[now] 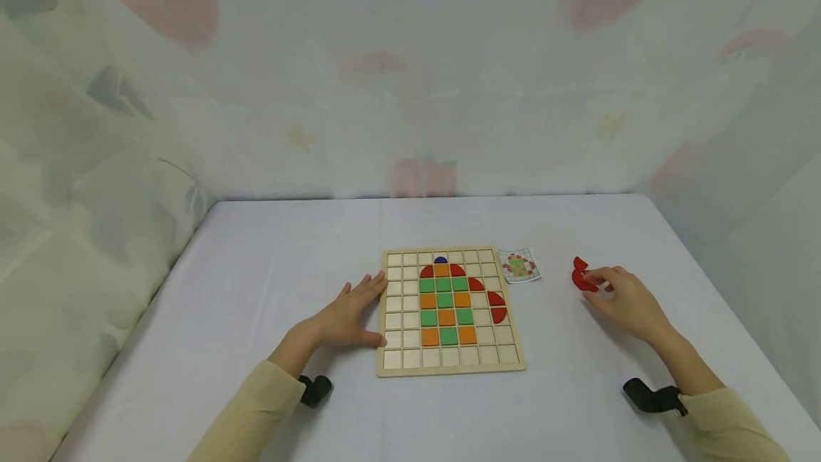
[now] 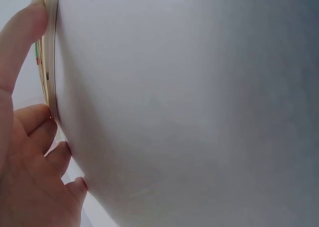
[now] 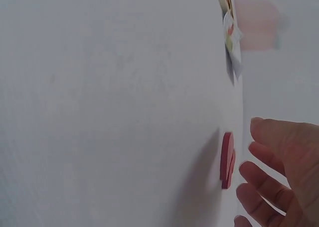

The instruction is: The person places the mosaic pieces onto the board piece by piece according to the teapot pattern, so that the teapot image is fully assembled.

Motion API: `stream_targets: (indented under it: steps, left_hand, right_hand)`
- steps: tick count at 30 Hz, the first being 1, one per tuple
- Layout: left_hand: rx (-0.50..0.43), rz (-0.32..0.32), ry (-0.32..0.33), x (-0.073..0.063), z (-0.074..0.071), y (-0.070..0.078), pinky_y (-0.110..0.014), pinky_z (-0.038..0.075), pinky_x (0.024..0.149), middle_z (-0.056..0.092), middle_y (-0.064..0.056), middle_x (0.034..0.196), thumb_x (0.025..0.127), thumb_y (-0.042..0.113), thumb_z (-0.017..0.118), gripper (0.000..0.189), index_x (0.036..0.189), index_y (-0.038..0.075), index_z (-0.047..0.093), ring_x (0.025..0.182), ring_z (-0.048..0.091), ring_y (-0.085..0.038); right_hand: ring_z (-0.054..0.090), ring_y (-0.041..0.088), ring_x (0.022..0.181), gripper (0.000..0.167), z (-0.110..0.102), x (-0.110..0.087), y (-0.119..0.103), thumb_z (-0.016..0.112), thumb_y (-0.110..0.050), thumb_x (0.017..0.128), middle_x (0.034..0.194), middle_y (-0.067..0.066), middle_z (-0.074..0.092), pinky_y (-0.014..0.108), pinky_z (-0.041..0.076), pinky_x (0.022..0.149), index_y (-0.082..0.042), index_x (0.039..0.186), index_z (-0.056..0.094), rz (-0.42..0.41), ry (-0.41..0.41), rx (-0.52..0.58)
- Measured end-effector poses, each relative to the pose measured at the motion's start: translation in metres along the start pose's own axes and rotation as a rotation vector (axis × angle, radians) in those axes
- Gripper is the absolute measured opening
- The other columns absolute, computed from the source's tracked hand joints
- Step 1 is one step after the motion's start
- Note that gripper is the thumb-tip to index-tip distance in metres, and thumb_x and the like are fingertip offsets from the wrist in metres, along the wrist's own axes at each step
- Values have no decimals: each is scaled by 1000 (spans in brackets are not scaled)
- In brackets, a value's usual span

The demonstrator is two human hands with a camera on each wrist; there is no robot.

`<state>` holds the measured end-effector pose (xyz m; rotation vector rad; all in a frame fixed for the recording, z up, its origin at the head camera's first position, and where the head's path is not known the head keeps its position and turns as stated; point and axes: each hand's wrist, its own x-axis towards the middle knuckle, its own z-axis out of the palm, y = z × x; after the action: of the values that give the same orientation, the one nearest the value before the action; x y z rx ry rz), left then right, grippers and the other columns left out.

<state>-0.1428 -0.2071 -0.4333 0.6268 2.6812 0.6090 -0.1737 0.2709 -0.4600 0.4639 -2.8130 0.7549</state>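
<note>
A wooden grid board (image 1: 410, 361) lies on the table, with green, orange and red tiles and a small blue half-round piece set in its cells. My left hand (image 1: 349, 316) rests along the board's left edge, thumb and fingers spread and touching it. Right of the board, two or more red quarter-round pieces (image 1: 581, 281) lie close together. My right hand (image 1: 625, 303) hovers at these pieces with loosely bent fingers. In the right wrist view, a gap shows between its fingertips and the red pieces (image 3: 227, 160), and nothing is in its grasp.
A small printed pattern card (image 1: 520, 266) lies against the board's upper right side. The white-covered table (image 1: 288, 234) meets patterned cloth walls at the back and both sides. Black wrist mounts (image 1: 651, 396) stick out from both sleeves.
</note>
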Motion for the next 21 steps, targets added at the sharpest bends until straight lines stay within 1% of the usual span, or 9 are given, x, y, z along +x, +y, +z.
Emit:
stream_targets:
  steps: [3, 7, 14, 21]
  left_hand:
    - [-6, 1, -1, 0, 0, 1, -56, 4, 111, 11, -6, 155, 71, 39, 77, 102, 147, 5, 19, 142, 9, -29]
    - [-5, -7, -5, 0, -1, 2, -56, 4, 111, 10, -5, 155, 71, 39, 77, 102, 147, 6, 19, 142, 9, -29]
    - [-6, -5, -2, 1, 0, 1, -57, 4, 111, 11, -6, 155, 70, 39, 78, 103, 147, 6, 19, 142, 9, -30]
    - [-11, -8, -1, 1, 1, -1, -56, 4, 111, 11, -5, 155, 70, 39, 78, 103, 147, 6, 19, 142, 9, -29]
  right_hand:
    - [57, 29, 77, 30, -1, 0, 6, 72, -10, 75, 89, 18, 61, 41, 51, 62, 3, 100, 62, 31, -15, 4]
    - [56, 27, 72, 29, -1, 1, 10, 72, -12, 74, 82, 16, 60, 36, 48, 58, 4, 97, 62, 36, -21, -6]
    - [52, 23, 70, 30, 1, 5, 12, 73, -16, 74, 80, 12, 57, 31, 44, 56, 2, 95, 61, 58, -57, -39]
    - [49, 21, 65, 35, 6, 13, 12, 72, -21, 76, 76, 12, 55, 29, 40, 53, 5, 94, 58, 110, -107, -65]
